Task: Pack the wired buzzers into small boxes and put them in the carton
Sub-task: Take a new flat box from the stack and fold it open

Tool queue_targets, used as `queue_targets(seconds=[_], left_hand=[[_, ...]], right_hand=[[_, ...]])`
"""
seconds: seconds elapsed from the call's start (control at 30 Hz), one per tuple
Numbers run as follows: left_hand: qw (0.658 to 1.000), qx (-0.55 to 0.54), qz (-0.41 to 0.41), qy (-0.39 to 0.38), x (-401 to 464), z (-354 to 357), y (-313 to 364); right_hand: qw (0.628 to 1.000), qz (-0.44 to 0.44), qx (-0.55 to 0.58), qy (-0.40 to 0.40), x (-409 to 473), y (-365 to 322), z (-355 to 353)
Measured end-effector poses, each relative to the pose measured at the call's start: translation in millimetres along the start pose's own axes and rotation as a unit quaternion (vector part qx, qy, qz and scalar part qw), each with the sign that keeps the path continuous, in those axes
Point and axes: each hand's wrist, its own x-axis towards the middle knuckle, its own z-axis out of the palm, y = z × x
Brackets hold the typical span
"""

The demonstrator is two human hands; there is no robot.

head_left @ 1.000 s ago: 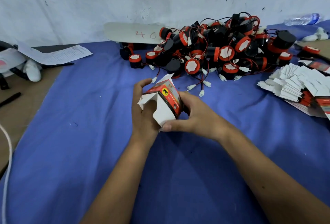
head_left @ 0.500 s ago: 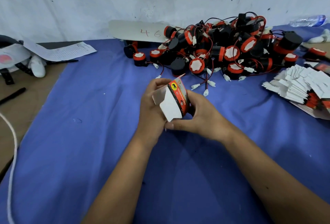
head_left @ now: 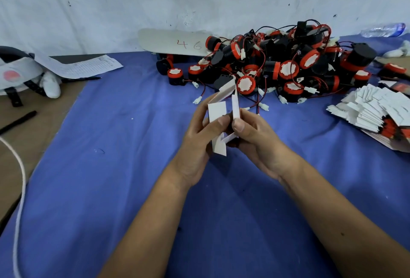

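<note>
Both my hands hold one small box [head_left: 217,112] above the blue cloth [head_left: 115,167], its white inside flaps spread open toward me. My left hand [head_left: 200,138] grips its left side with the thumb on a flap. My right hand [head_left: 255,138] pinches its right wall with the thumb on top. A heap of black-and-red wired buzzers [head_left: 277,67] lies just beyond the box against the wall. A stack of flat unfolded boxes [head_left: 375,111] lies at the right edge. No carton is in view.
A grey board marked 46 [head_left: 175,41] leans behind the buzzers. A printed sheet [head_left: 82,67], a pen [head_left: 83,78] and a headset [head_left: 20,71] lie at the left, a white cord [head_left: 20,189] at the left edge, a plastic bottle [head_left: 383,29] at the far right.
The box has turned in my hands: its red printed face no longer shows, and the white flaps now spread open facing me. Both hands stay on it.
</note>
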Motion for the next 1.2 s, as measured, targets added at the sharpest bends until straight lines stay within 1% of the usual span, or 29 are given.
queue_targets(seconds=[0.07,0.17,0.3,0.43,0.6,0.67,0.8,0.87,0.97,1.03,1.1,1.17,1.2], left_hand=[[0.999,-0.002,0.020,0.038,1,0,1],[0.997,0.001,0.039,0.059,2,0,3],[0.996,0.047,0.048,0.052,1,-1,-2],[0.996,0.081,0.043,0.017,-1,-7,-4],[0.999,0.038,0.030,0.001,0,-12,0],[0.998,0.038,0.035,0.018,0,-11,0],[0.994,0.043,0.033,0.091,3,-5,-4],[0.993,0.033,0.040,0.109,3,-4,-6],[0.992,0.022,0.045,0.116,3,-4,-7],[0.990,0.017,0.044,0.133,3,-2,-7],[0.988,0.021,0.037,0.151,4,2,-7],[0.987,0.051,0.030,0.152,4,6,-9],[0.986,0.069,0.027,0.151,4,8,-10]], right_hand=[[1.000,0.000,0.021,-0.002,1,1,0],[0.998,0.007,0.047,-0.027,1,0,0],[0.996,0.023,0.082,-0.029,-1,4,-4],[0.992,0.038,0.104,-0.064,-3,2,-7],[0.986,0.040,0.120,-0.111,-3,1,-8],[0.986,0.036,0.108,-0.120,-2,-1,-5],[0.986,0.028,0.104,-0.126,-2,0,-4],[0.988,0.022,0.096,-0.121,-2,1,-7],[0.992,0.011,0.061,-0.106,-1,1,-7],[0.997,-0.002,0.021,-0.068,1,1,-5],[0.998,-0.028,-0.051,-0.005,2,1,-1],[0.987,-0.058,-0.129,0.077,2,2,1],[0.980,-0.068,-0.151,0.107,3,3,1]])
